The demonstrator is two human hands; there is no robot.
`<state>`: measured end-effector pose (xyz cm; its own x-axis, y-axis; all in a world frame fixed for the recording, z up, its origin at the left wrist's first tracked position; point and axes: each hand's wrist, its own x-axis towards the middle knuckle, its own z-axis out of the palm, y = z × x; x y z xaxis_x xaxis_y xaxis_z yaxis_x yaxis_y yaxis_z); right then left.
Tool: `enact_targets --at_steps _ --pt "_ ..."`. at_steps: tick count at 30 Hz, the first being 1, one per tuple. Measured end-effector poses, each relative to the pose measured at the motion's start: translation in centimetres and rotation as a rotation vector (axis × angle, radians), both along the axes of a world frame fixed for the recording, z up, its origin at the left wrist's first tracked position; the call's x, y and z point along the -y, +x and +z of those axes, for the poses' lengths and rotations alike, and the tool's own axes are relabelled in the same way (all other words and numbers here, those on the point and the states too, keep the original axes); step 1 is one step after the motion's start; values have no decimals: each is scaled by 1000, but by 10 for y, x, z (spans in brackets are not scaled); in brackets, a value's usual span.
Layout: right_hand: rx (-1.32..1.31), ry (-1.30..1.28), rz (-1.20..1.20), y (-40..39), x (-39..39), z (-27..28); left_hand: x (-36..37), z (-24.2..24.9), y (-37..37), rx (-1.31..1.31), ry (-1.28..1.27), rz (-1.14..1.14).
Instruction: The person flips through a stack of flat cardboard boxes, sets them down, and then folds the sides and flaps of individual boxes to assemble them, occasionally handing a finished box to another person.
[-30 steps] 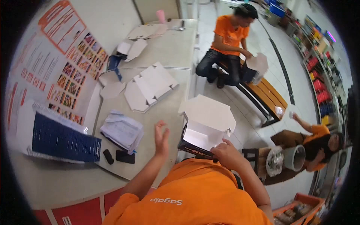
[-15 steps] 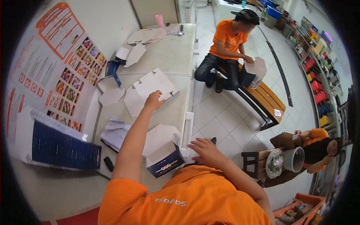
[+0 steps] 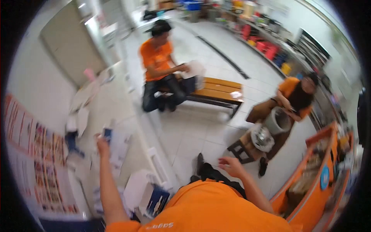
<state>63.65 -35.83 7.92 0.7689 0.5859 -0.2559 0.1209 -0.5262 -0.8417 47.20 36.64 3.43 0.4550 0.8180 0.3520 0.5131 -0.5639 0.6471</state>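
Observation:
On the table to my left, my left hand (image 3: 102, 147) is closed on the near edge of a partly flattened white cardboard box (image 3: 119, 146). A dark blue panel of it shows beside my fingers, blurred by motion. Closer to my body stands another box, a folded blue-and-white one (image 3: 156, 201) with its white lid flap up. My right hand (image 3: 231, 167) hangs in the air in front of me over the floor, fingers loosely apart, with nothing in it.
Further along the table (image 3: 116, 92) lie more white cardboard pieces (image 3: 82, 120). One person (image 3: 156, 58) sits on a wooden bench (image 3: 220, 89) handling a box. Another person (image 3: 295, 96) sits by a grey bucket (image 3: 277, 120) and plastic bag (image 3: 262, 138). An orange bin (image 3: 309, 174) stands right.
My view has swung to the right. My left hand, earlier spread over the flat white box, now grips its edge, and a blue panel shows. My right hand has moved away from the table edge.

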Motion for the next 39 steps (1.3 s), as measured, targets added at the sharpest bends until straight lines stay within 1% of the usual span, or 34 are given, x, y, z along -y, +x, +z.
enact_targets --at_steps 1,2,4,5,6,8,10,12,13,14,15,16,18,19,20,22,23,24,26,27,28,30,31,32,34,35,36,37,38,39 --pt "56 15 40 -1 -7 12 33 64 8 24 -179 -10" --pt "105 24 88 -2 -17 26 69 119 12 64 -76 -120" --pt "221 15 182 -4 -37 56 115 171 27 248 167 -331" --pt "290 72 177 -8 -50 71 156 202 33 262 85 -416" --pt "363 130 184 -11 -64 86 203 221 40 275 5 -489" --pt "623 413 153 -21 -92 109 279 218 48 416 -216 -656" --pt "789 578 165 -31 -111 146 353 212 52 359 -431 -634" --pt "843 712 159 -37 -124 151 404 195 62 482 -392 -681" --pt "828 743 165 -41 -128 153 420 193 65 553 -499 -669" --pt "872 714 205 -41 -128 154 434 193 67 621 -608 -652" --pt "892 705 189 -44 -128 145 454 208 71 698 -730 -609" --pt "913 697 178 -46 -127 137 453 207 74 697 -725 -625" --pt "896 698 181 -49 -123 140 440 195 74 567 -1043 -585" --pt "874 695 192 -49 -120 142 425 174 75 450 -1082 -648" --pt "879 704 193 -48 -120 142 422 165 73 453 -1072 -650" --pt "815 698 176 -45 -120 142 424 156 72 546 -1326 -686" --pt "832 683 160 -46 -120 142 432 171 72 572 -1376 -681" --pt "835 689 153 -46 -122 139 437 173 73 566 -1370 -687" --pt "845 619 -33 -51 -127 130 443 175 67 539 -1344 -688" --pt "807 655 -89 -49 -127 133 453 169 68 609 -1285 -712" --pt "811 658 -85 -46 -125 135 456 162 70 614 -1281 -713" --pt "1035 465 24 -41 -117 136 460 157 71 770 -1192 -783" --pt "1015 476 101 -40 -115 137 457 159 72 769 -1236 -752" --pt "1019 481 105 -41 -114 138 453 154 73 775 -1230 -752" --pt "1065 402 114 -43 -114 137 441 143 75 735 -1362 -774" --pt "1070 408 109 -44 -115 135 450 148 74 727 -1337 -764" --pt "1019 420 20 -45 -116 130 457 149 71 697 -1388 -710" --pt "968 430 -69 -45 -117 125 468 151 67 710 -1401 -707" --pt "971 435 -76 -46 -118 121 474 156 63 720 -1415 -702" --pt "921 450 -114 -48 -118 117 468 147 61 695 -1469 -749"
